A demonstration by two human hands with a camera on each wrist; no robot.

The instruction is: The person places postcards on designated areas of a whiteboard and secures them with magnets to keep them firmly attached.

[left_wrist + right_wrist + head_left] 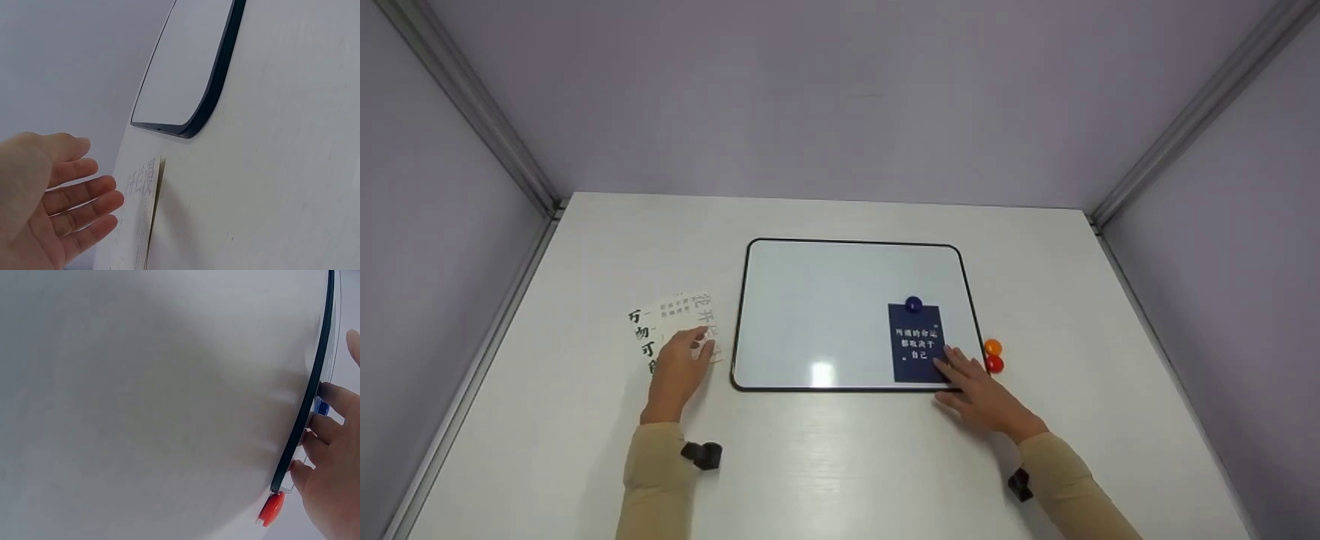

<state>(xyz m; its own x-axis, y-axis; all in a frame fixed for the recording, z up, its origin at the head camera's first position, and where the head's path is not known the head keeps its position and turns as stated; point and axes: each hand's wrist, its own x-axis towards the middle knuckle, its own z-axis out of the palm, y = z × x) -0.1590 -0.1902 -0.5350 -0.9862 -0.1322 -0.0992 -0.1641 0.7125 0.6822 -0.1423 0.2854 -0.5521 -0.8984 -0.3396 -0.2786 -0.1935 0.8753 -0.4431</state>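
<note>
Left hand (679, 371), empty, fingers loosely curved, hovers over white cards (671, 315) left of the whiteboard (817, 315), apparently to fetch one, which calls for an edge pinch, while the spread right hand (979, 394), gripping nothing, rests at the board's near right corner.

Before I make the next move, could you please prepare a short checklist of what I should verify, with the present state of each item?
1. Blue card lies within the frame of the whiteboard: ok.
2. Blue magnet sits at the card's top edge: ok.
3. Right hand is at the board's lower right corner: ok.
4. Left hand has picked up a card: not ok; it is over the white cards, pinching none.
5. Number of white cards: cannot tell; the hand covers part.
6. Orange magnet and red magnet are near the board's right edge: ok.
</note>
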